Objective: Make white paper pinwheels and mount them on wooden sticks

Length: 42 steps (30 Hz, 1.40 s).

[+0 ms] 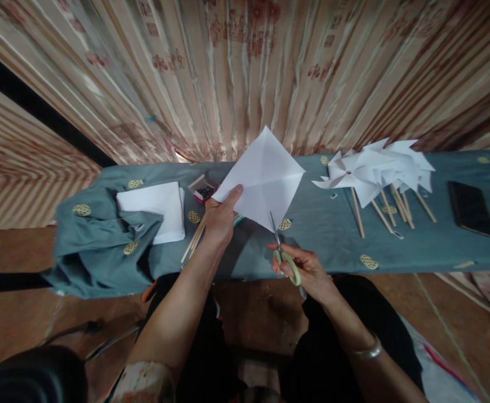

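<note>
A creased square of white paper (265, 173) is held up over the table, turned so that one corner points away from me. My left hand (223, 219) pinches its left corner, thumb on top. In my right hand (301, 266) is a pair of scissors (287, 263) with pale green handles, fingers through the loops. The scissor blades meet the paper's near corner. Just behind my left hand stands a small open red box (203, 189) with dark little pieces in it. Several wooden sticks (195, 239) lie beside my left wrist.
A stack of white paper (161, 210) lies at the left, partly under a fold of the teal cloth (97, 235). Several paper pinwheels (379, 168) on sticks are heaped at the right, near a dark phone (471, 207). A patterned curtain (245, 67) hangs behind the table.
</note>
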{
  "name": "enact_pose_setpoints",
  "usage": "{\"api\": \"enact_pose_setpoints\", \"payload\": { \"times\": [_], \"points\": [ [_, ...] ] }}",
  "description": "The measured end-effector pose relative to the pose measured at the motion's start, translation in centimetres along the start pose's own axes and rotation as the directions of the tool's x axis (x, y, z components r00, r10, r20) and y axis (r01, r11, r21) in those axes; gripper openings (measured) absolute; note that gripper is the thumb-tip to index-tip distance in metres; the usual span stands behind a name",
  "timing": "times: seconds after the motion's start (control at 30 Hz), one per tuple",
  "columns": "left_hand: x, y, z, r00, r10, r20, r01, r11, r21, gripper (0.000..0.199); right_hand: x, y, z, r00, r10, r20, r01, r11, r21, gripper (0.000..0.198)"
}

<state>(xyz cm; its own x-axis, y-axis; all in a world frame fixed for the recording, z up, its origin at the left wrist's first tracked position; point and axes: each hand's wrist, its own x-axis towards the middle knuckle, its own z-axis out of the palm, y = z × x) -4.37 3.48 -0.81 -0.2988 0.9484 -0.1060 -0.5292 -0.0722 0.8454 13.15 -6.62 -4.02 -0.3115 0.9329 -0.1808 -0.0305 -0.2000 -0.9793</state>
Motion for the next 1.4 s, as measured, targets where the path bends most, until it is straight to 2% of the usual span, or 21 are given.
{"api": "enact_pose_setpoints", "payload": {
  "times": [0.63, 1.07, 1.4],
  "points": [
    [-0.03, 0.07, 0.03, 1.0, 0.008, 0.0, -0.008, 1.0, -0.008, 0.033, 0.08, 0.35, 0.33, 0.995, 0.045, -0.085, -0.043, 0.999, 0.027, 0.044],
    [-0.85, -0.69, 0.1, 0.996, -0.073, 0.052, 0.071, 0.997, 0.035, 0.031, 0.08, 0.18, 0.03, 0.996, 0.003, -0.091, -0.003, 1.0, -0.001, 0.048],
    [-0.76, -0.7, 0.17, 0.997, -0.054, 0.052, 0.054, 0.999, 0.01, 0.032, 0.1, -0.03, 0.04, 0.995, 0.007, -0.103, -0.008, 1.0, -0.007, 0.042]
  ]
}}
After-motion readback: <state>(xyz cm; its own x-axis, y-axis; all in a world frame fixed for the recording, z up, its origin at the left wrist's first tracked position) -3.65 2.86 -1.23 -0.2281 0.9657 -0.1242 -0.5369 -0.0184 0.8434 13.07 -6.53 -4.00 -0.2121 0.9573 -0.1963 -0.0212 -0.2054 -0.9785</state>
